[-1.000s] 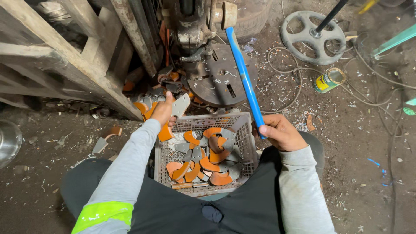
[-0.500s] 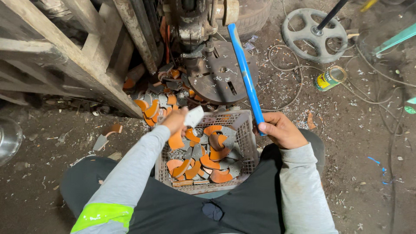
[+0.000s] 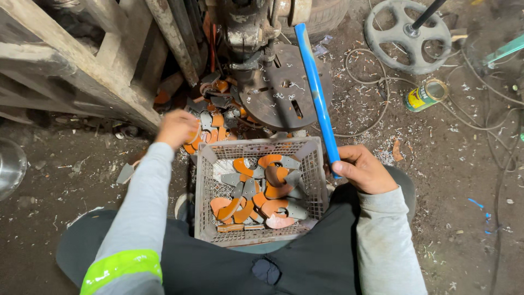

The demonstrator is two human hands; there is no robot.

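The left hand (image 3: 176, 128) rests on the pile of orange and grey curved metal pieces (image 3: 215, 117) on the floor just beyond the grey plastic crate's (image 3: 203, 188) far-left corner, its fingers hidden, while the right hand (image 3: 363, 169) wraps the blue lever handle (image 3: 316, 95).

Dirt floor (image 3: 469, 180) lying strewn with metal shavings and loose wire. Weathered timber beams (image 3: 82, 76) slanting at upper left. Grey handwheel (image 3: 406, 35) resting at upper right, a tipped yellow can (image 3: 426, 95) lying just below it.
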